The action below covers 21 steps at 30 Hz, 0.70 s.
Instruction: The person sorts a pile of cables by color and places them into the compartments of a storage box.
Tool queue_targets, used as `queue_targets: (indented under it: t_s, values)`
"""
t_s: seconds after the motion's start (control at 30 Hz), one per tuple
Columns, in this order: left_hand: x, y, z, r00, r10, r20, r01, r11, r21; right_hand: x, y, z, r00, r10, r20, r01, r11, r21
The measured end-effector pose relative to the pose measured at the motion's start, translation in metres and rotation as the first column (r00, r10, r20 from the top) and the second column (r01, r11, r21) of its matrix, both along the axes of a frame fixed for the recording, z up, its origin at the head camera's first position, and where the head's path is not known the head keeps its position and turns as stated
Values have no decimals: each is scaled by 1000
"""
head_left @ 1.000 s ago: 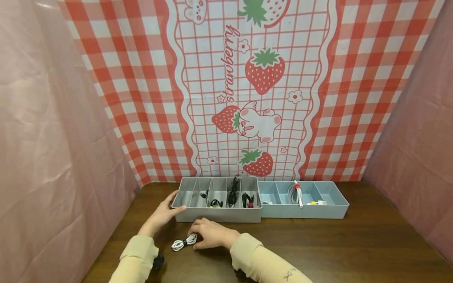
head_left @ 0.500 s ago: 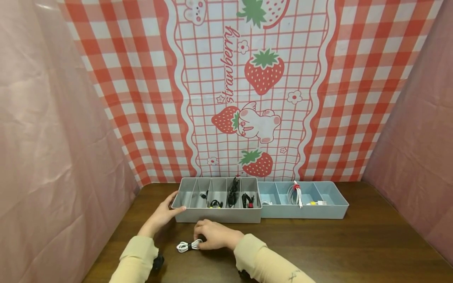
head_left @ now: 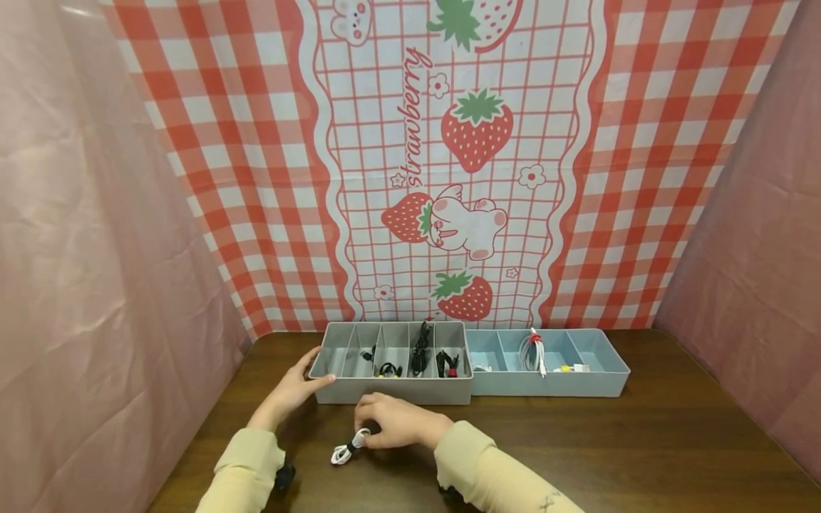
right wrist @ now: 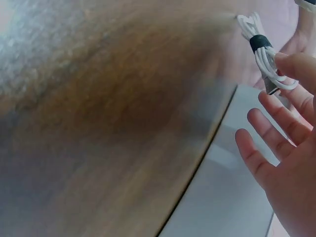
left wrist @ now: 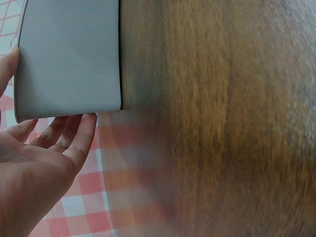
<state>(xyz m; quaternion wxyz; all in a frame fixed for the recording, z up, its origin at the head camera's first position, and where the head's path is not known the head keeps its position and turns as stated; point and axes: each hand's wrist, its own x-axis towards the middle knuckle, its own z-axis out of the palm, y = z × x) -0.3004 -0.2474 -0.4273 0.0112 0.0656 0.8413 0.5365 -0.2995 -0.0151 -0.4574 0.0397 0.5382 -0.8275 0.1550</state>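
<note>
A white cable, coiled and bound with a black strap, is pinched between the thumb and fingers of my right hand. In the right wrist view, the cable hangs beyond the thumb, its metal plug near the fingertips; the other fingers spread loosely. My left hand holds the left end of a grey divided box. In the left wrist view its thumb lies at the rim and its fingers touch the end wall of the box. Black cables lie in several of the grey box's compartments.
A blue divided box stands against the grey box's right side, with a white cable tied in red and other white cables in it. Both rest on the brown wooden table. A checked strawberry cloth hangs behind.
My right hand has moved slightly right and lifted with the white cable, which has swung from lying nearly level to slanting down. My left hand stays at the grey box.
</note>
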Motion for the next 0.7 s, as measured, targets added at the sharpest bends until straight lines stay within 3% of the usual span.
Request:
queue_targets:
  t_s: [0.27,0.53,0.7]
  values:
    - [-1,1,-1,1000,-1,-14,0,999,-40,-2,9,9,999,11,33,-11,1000,-22]
    - [-20,-10,-26,1000,23,-18,-25,997,-78,-4,19,21,999,5,37,-3,998,-62]
    - [-18,-7,-22,1000,20,-15,-21,997,-69,-3,27,28,999,-15,28,17,997,-76]
